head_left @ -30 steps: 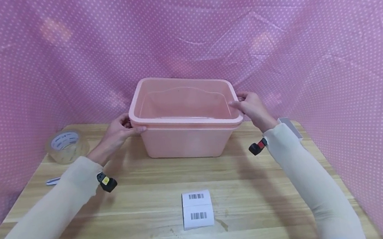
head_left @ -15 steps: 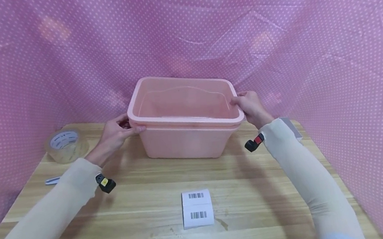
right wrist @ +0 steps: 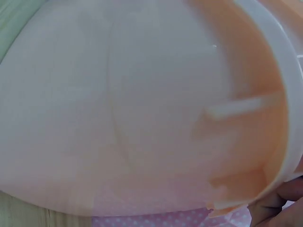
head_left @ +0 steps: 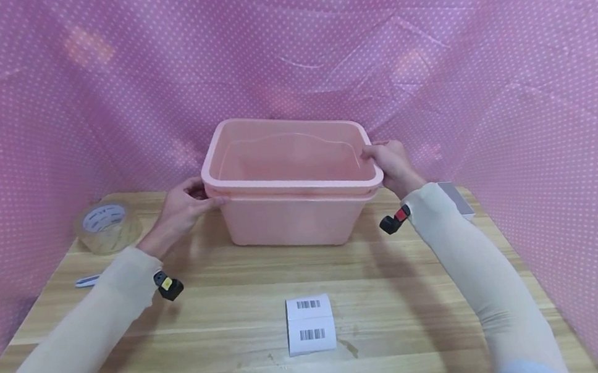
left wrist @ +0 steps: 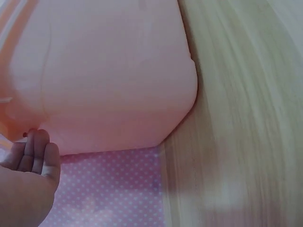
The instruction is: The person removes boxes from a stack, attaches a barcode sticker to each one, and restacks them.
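Two pink plastic storage bins appear nested near the back of the wooden table in the head view: an upper bin [head_left: 295, 156] inside a lower bin [head_left: 289, 225]. At the left end, my left hand [head_left: 181, 212] grips the rims, its thumb along the front corner of the lower rim and its fingers curled at the side. My right hand [head_left: 394, 168] pinches the upper rim at the right end, thumb inside, fingers outside. The left wrist view shows curled fingers [left wrist: 39, 153] close against the bin's side. Ribs under a rim fill part of the right wrist view.
A folded strip of white barcode labels [head_left: 311, 325] lies front centre. At the left stand a roll of clear tape [head_left: 108, 231] and a slim blue-and-white object [head_left: 88, 281], partly behind the sleeve. A flat grey-white box [head_left: 455, 199] lies far right. Pink dotted cloth [head_left: 281, 39] surrounds the table.
The right end of the upper bin has risen slightly and shifted a little right. My right thumb has moved slightly up; the right wrist has edged left and up. My left hand keeps its hold.
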The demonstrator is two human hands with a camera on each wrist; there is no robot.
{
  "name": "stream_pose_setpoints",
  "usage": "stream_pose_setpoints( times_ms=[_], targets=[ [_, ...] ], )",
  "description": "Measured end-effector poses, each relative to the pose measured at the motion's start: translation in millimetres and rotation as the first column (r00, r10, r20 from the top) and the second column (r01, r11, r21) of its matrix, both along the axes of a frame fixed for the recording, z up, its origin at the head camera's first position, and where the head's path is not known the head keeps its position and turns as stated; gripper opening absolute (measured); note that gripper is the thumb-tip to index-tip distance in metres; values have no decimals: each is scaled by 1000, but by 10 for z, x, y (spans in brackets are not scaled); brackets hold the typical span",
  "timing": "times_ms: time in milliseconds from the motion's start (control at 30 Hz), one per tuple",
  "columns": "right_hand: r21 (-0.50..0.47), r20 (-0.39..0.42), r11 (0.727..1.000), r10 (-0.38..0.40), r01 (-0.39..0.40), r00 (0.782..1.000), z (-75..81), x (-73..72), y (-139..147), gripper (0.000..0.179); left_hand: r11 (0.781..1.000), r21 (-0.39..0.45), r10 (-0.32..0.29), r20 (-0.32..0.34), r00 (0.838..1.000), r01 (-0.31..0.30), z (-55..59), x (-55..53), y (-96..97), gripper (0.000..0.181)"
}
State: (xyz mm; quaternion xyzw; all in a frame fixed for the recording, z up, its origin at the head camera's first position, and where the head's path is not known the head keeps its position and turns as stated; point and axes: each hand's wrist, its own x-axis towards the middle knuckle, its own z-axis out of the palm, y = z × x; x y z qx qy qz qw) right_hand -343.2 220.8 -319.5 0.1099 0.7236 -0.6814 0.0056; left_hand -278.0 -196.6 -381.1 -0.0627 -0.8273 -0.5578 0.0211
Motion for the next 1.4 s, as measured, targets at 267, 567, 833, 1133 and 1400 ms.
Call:
stream_pose_setpoints(
  times_ms=[267,567,833,1133,1400],
  targets=[
    [-8,-6,1000,-7,7,1000,-27,-2,14,31,999,-31,29,7,1000,-29,-35,50,16,75],
    [-51,-63,998,-51,48,997,-32,-38,-4,22,999,34,11,10,1000,-11,-55,54,14,71],
    [-79,-4,994,-73,73,997,-46,1,-53,20,1000,26,-10,5,1000,10,-49,102,-4,68],
    [-96,12,995,3,-1,1000,16,-4,-84,43,999,30,-19,-47,999,20,-74,142,4,70],
    [-91,6,993,70,-70,997,32,-48,-100,46,995,95,7,-94,996,2,-67,149,4,64]
  ],
)
